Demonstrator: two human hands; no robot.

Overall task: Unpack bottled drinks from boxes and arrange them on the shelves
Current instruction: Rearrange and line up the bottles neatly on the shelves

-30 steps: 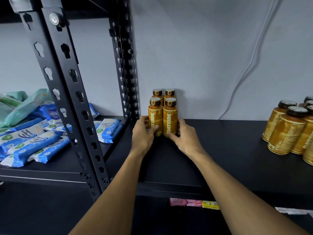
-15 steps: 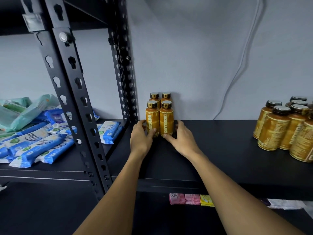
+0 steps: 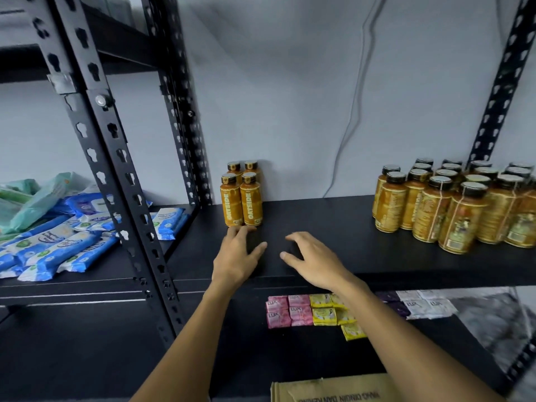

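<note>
While four bottles (image 3: 242,200) stand (two by two), left hand (image 3: 236,258) and right hand (image 3: 314,261) show relaxed fingers (image 3: 294,237).

Shop stockroom: black slotted-steel shelving (image 3: 342,227) stocked with bottled drinks (image 3: 452,207), wet-wipe packs (image 3: 58,245), soap bars (image 3: 301,311).

Both hands let go of the four bottles (image 3: 242,198) and pull back. Left hand (image 3: 236,256) now at their 6 o'clock, fingers loose, tips just beside the bases. Right hand (image 3: 311,261) at 5 o'clock, fingers spread, apart from them, over the shelf (image 3: 333,221).
</note>
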